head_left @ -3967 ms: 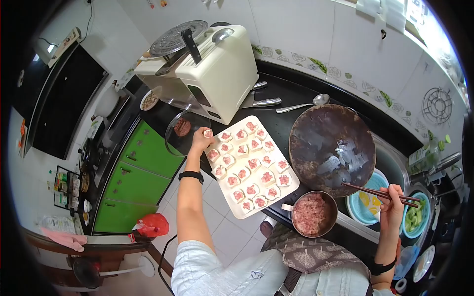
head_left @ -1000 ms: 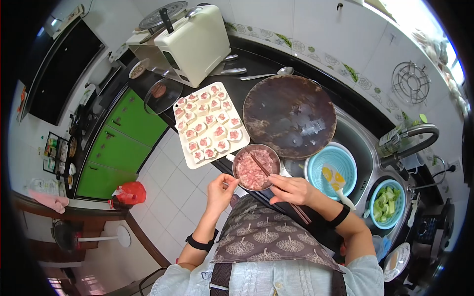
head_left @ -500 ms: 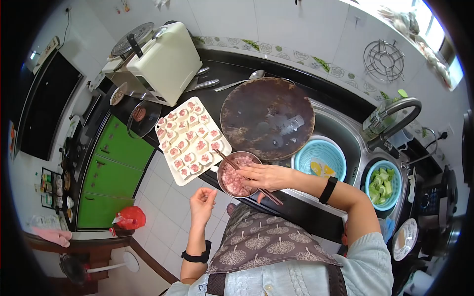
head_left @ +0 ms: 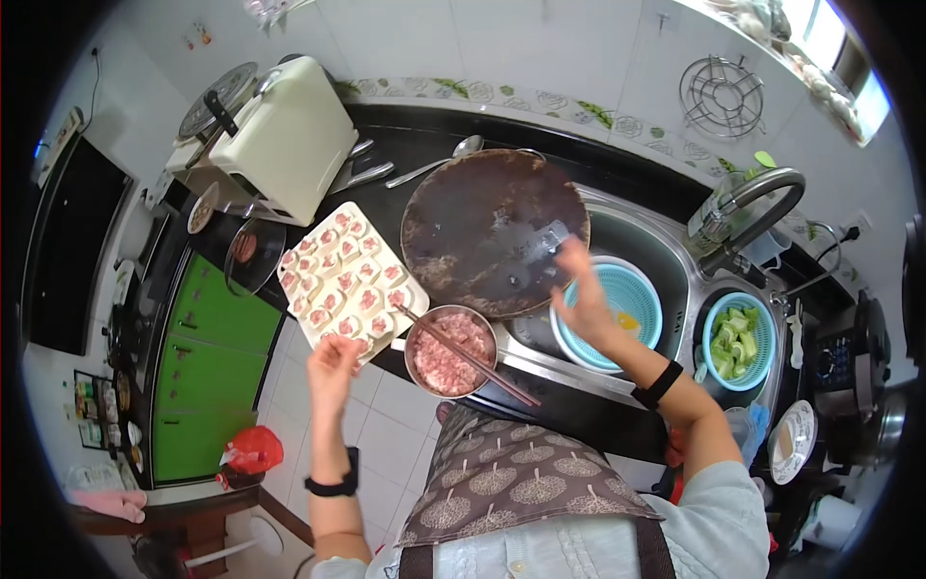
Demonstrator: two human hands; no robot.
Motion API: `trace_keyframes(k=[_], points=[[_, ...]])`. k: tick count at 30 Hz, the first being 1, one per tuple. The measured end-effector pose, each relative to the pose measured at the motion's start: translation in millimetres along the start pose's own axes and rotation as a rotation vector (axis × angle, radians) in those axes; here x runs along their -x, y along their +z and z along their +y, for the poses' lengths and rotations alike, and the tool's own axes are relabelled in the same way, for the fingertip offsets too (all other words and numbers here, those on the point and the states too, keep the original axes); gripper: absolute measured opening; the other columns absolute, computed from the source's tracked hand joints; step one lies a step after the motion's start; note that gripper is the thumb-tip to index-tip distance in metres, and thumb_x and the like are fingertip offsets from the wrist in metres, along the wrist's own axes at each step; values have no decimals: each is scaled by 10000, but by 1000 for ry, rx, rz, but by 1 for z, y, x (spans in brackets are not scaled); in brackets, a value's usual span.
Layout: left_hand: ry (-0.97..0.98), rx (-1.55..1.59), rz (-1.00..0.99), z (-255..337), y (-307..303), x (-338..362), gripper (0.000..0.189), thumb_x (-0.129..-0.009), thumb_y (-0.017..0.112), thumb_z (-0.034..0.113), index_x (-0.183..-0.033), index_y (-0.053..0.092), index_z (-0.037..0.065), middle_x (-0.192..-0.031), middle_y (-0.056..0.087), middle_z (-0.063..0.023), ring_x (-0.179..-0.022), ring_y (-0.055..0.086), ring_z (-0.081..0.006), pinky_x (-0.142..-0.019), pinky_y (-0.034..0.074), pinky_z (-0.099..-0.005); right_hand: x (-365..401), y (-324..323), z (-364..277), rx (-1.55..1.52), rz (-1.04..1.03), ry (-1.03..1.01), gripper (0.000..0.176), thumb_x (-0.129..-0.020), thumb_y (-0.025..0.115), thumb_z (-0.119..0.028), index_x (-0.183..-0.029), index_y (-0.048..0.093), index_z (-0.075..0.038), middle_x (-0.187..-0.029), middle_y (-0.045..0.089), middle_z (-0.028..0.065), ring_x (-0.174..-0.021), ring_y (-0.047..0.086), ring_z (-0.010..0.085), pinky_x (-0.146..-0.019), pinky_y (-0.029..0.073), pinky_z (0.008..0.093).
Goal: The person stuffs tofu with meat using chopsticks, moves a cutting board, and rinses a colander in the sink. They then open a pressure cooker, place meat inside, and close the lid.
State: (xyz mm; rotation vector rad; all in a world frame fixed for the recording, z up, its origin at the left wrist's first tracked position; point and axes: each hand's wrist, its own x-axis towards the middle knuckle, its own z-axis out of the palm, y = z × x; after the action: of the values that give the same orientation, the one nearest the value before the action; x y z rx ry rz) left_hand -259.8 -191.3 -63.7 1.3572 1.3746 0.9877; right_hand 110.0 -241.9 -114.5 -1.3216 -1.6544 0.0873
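Note:
My left hand (head_left: pixel 333 367) is closed at the near edge of a cream tray (head_left: pixel 413 289), fingertips pinched; what they hold, if anything, is hidden. Rows of white pieces topped with pink meat (head_left: pixel 345 281) fill the tray. Beside it stands a metal pan of minced meat (head_left: pixel 451 353), with brown chopsticks (head_left: pixel 468 357) lying across its rim. My right hand (head_left: pixel 582 294), slightly blurred, is over the right edge of a round dark board (head_left: pixel 482 222), fingers apart and holding nothing. A clear plastic piece (head_left: pixel 545 241) lies on the board near its fingertips.
A blue basket in a white bowl (head_left: pixel 632 289) sits in the sink behind my right forearm. Another blue basket holds green vegetables (head_left: pixel 735 343) by the faucet (head_left: pixel 772 193). Spoon (head_left: pixel 444 159), cream appliance (head_left: pixel 285 140) and glass lid (head_left: pixel 256 253) are at the back left.
My right hand has left the meat pan and moved right to the board's edge. The chopsticks now rest across the pan. My left hand has moved left and up to the tray.

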Motion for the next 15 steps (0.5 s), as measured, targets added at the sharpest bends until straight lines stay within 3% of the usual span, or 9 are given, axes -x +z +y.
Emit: trace_keyframes(k=[1, 2, 4, 6, 8, 9, 12, 14, 15], points=[[56, -26, -11, 9, 1, -22, 92, -786, 617, 110, -791, 559, 39, -665, 541, 11, -552, 488, -48, -484, 385, -164, 1, -1, 15, 4, 195, 255, 592, -660, 612, -9, -1179, 331, 29, -1241, 347, 237, -1166, 342, 364, -967, 295, 380], [46, -33, -84, 26, 6, -43, 96, -795, 607, 121, -805, 562, 37, -682, 547, 12, -590, 495, -52, -519, 395, -165, 13, 11, 56, 60, 274, 552, 684, -686, 664, -143, -1219, 279, 46, -1238, 337, 242, -1179, 324, 358, -977, 277, 371], [-26, -70, -222, 37, 22, -98, 216, -788, 620, 196, -922, 571, 33, -838, 577, -14, -751, 536, -90, -653, 430, -228, 5, 20, 98, -182, 334, 1136, 936, -625, 717, -462, -1224, 258, 92, -1230, 333, 242, -1142, 360, 321, -945, 314, 367], [-190, -69, -316, 45, 41, -146, 299, -775, 629, 245, -996, 554, 58, -887, 570, -20, -787, 537, -118, -710, 428, -268, -19, 19, 105, -527, 246, 1450, 808, -647, 685, -512, -1171, 401, 34, -1116, 492, 152, -1050, 462, 274, -867, 364, 411], [-252, -195, -274, 38, 57, -187, 315, -767, 634, 257, -1001, 546, 64, -890, 560, -17, -790, 524, -121, -704, 423, -272, -21, 36, 128, -644, 302, 1389, 745, -639, 685, -529, -1116, 486, 8, -1074, 540, 146, -1024, 491, 249, -840, 374, 432], [-242, -192, -282, 42, 61, -195, 315, -767, 634, 257, -1001, 546, 64, -890, 560, -17, -790, 524, -121, -704, 423, -272, -30, 31, 111, -703, 310, 1372, 714, -629, 706, -505, -1081, 522, 17, -1064, 554, 150, -989, 522, 247, -841, 396, 433], [-283, -323, -294, 45, 84, -213, 349, -738, 662, 278, -993, 536, 75, -927, 544, -37, -847, 492, -133, -719, 412, -297, -43, 32, 92, -832, 472, 1442, 743, -607, 752, -440, -1072, 507, 86, -1057, 559, 165, -914, 569, 275, -795, 461, 421], [-280, -373, -267, 42, 99, -214, 360, -730, 669, 279, -990, 532, 70, -955, 545, -57, -884, 496, -161, -743, 411, -325, -25, 56, 142, -796, 512, 1468, 767, -615, 748, -440, -1097, 483, 96, -1067, 548, 181, -911, 570, 280, -764, 476, 425], [-292, -407, -291, 39, 104, -218, 410, -729, 669, 273, -1040, 522, 51, -1020, 546, -91, -948, 501, -206, -774, 408, -348, -31, 52, 132, -805, 548, 1509, 768, -626, 743, -433, -1103, 468, 102, -1060, 545, 188, -906, 573, 277, -757, 481, 426]])
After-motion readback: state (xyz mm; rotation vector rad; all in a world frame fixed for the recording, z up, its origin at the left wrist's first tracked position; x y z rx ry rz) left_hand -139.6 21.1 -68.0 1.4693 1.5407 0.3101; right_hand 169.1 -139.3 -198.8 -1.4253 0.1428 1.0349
